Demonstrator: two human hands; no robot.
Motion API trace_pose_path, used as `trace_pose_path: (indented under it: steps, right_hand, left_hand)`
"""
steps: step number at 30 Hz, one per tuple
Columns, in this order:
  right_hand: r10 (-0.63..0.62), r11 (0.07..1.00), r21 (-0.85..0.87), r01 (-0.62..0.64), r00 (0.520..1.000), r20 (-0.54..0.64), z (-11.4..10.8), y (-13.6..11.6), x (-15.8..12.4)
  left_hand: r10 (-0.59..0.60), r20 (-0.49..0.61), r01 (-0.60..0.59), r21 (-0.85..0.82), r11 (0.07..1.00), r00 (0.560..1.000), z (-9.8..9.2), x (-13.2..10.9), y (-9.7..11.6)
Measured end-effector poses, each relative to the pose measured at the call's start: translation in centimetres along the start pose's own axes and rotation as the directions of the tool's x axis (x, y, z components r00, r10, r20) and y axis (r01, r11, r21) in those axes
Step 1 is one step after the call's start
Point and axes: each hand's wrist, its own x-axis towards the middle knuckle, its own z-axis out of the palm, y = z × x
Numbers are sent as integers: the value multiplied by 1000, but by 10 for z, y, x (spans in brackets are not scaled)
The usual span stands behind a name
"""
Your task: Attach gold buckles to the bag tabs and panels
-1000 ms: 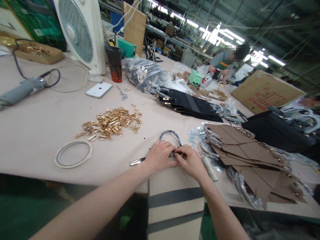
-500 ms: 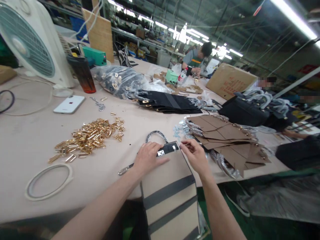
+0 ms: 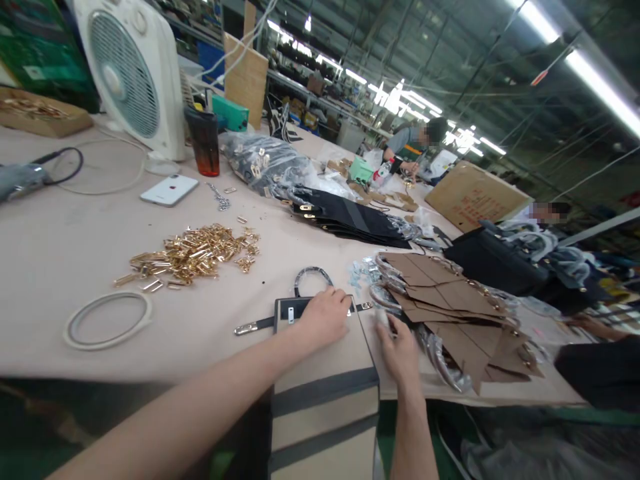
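One beige bag [image 3: 325, 365], before me, overhanging the table [image 3: 45, 267] edge. My left hand [image 3: 323, 317] lies across its top, fingers bent, hold hidden; my right hand [image 3: 401, 352], fingers curled at a pale roll [image 3: 382, 318], grip unclear.

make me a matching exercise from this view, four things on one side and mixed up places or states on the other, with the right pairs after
1. left hand
2. right hand
3. phone
4. tape roll

A. gripping a small pale object
B. ring-shaped, near the front edge of the table
C. lying in front of the fan
D. resting on the striped beige panel

Pairs: 1-D, 2-A, 3-C, 4-B
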Motion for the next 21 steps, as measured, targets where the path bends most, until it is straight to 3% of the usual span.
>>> trace_pose_path:
  steps: [2,3,6,8,10,15,21]
  right_hand:
    - [100,966,243,-83,993,-57,-3,-12,1]
    - [150,905,412,-105,986,-78,-3,-20,3]
    - [191,547,835,-54,980,-63,0,-54,13]
    - [153,336,942,-15,987,-39,7,-75,23]
    - [155,234,972,-6,987,-32,16,-90,34]
    - [230,246,969,5,971,-63,40,-94,47]
    - [255,243,964,105,952,-168,52,-87,41]
  left_hand:
    - [-57,-8,57,-21,998,998,9,6,0]
    - [-78,-10,78,-24,997,997,13,8,-1]
    - [-95,-26,94,-17,995,995,20,11,-5]
    - [-92,-45,91,-21,996,995,22,11,-6]
    - [-87,-62,86,-33,996,994,22,11,-7]
    - [-85,-91,77,-92,993,992,25,9,-11]
    - [-103,-99,87,-155,984,990,28,9,-14]
